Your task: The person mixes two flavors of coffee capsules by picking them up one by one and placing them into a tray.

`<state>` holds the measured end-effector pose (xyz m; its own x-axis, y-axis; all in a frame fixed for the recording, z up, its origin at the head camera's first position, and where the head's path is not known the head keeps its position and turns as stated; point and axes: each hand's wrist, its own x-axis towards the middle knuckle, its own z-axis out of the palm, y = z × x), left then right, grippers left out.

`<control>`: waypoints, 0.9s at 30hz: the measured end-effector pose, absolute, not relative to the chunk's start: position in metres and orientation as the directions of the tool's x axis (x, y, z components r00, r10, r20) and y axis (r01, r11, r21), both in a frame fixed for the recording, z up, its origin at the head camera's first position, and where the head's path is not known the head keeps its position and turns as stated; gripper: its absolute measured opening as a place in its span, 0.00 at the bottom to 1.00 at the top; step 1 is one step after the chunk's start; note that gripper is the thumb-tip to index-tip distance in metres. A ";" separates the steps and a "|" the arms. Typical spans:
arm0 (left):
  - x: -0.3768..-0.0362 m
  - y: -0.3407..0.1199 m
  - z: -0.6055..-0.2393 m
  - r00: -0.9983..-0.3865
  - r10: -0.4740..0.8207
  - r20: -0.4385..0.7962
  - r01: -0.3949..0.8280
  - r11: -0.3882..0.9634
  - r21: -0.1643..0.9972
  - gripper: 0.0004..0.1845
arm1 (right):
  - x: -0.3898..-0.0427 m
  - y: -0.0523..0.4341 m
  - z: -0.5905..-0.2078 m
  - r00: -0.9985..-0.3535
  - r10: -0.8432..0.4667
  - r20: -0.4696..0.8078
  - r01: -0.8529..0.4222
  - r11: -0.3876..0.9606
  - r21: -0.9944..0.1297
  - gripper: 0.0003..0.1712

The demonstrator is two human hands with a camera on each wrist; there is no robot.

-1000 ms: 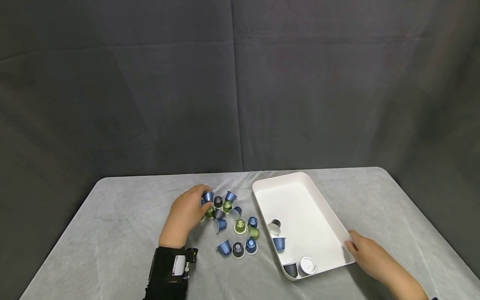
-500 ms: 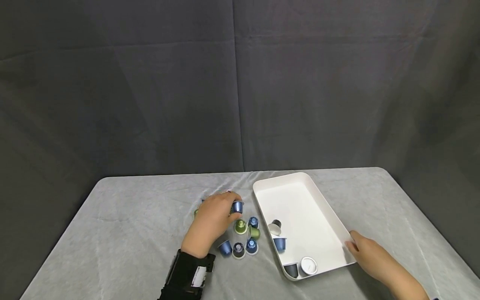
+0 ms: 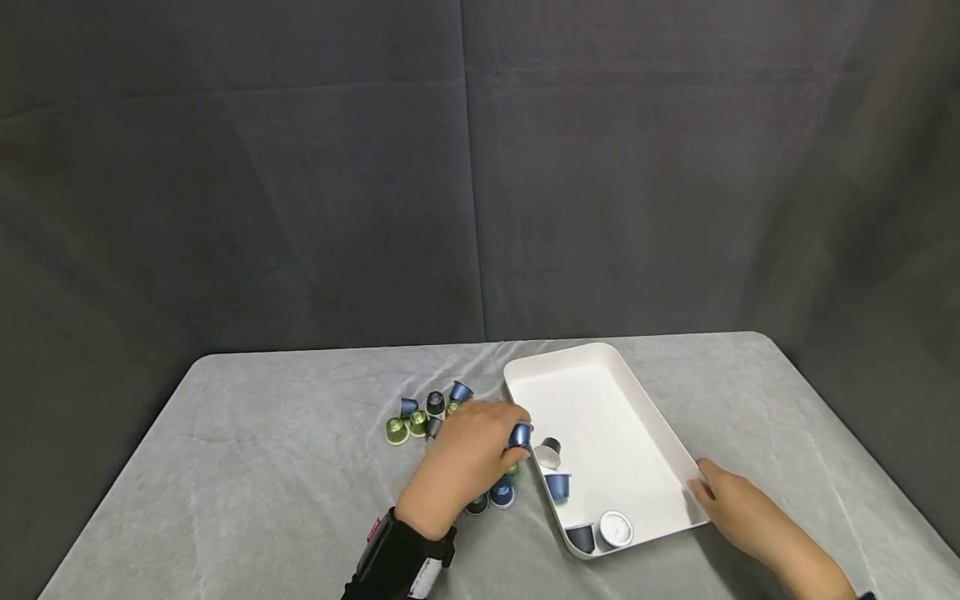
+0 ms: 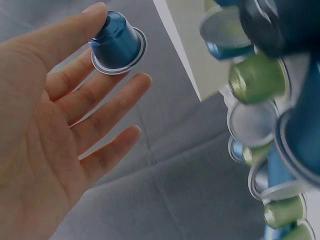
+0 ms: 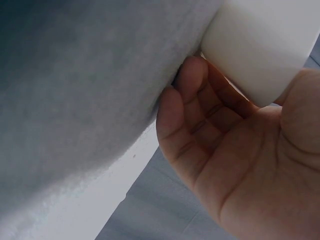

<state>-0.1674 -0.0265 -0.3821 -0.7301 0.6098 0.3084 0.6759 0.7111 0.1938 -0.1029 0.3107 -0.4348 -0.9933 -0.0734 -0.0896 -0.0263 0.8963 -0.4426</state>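
Observation:
My left hand [image 3: 472,454] pinches a blue coffee capsule [image 3: 520,435] at the left rim of the white tray [image 3: 600,417]. In the left wrist view, thumb and fingers hold this blue capsule [image 4: 117,45], while the other fingers spread out. My right hand [image 3: 731,504] grips the tray's near right corner. From the right wrist, its fingers [image 5: 172,115] curl under the tray wall [image 5: 255,55]. Inside the tray, a blue capsule [image 3: 558,487], a dark capsule [image 3: 581,538], a capsule showing its white lid [image 3: 616,529] and another capsule [image 3: 548,455] lie along the left and near sides.
Loose capsules lie left of the tray, including a green capsule [image 3: 397,431], a dark capsule [image 3: 435,403] and a blue capsule [image 3: 461,392]. Nearer the front sits another blue capsule [image 3: 502,493]. My left hand hides part of the group. A grey cloth [image 3: 225,483] covers the table.
My left hand has carried the blue capsule rightward and nearer, from the far left of the loose group to the tray's left rim. The right hand and tray have stayed in place.

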 end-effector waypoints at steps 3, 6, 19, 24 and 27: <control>-0.162 -0.021 -0.382 -0.702 0.641 0.311 0.705 0.689 0.170 0.18 | -0.103 0.310 -0.435 -0.993 -0.075 -0.092 -0.026 0.893 -0.449 0.07; -0.157 -0.015 -0.381 -0.687 0.662 0.298 0.719 0.680 0.147 0.18 | -0.103 0.310 -0.435 -0.993 -0.078 -0.087 -0.031 0.894 -0.447 0.08; -0.136 0.013 -0.393 -0.566 0.762 0.314 0.792 0.609 -0.049 0.17 | -0.102 0.310 -0.435 -0.994 -0.078 -0.074 -0.036 0.891 -0.453 0.08; -0.128 0.019 -0.397 -0.538 0.775 0.332 0.796 0.597 -0.103 0.17 | -0.105 0.309 -0.434 -0.991 -0.064 -0.117 -0.006 0.896 -0.443 0.05; -0.124 0.021 -0.398 -0.533 0.783 0.321 0.792 0.595 -0.138 0.17 | -0.107 0.308 -0.433 -0.988 -0.053 -0.146 0.016 0.902 -0.431 0.06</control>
<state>-0.1236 0.0213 -0.3982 -0.5331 0.7828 0.3209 0.7915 0.5955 -0.1376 -0.1067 0.3081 -0.4329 -0.9879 -0.0528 -0.1459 0.0155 0.9020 -0.4314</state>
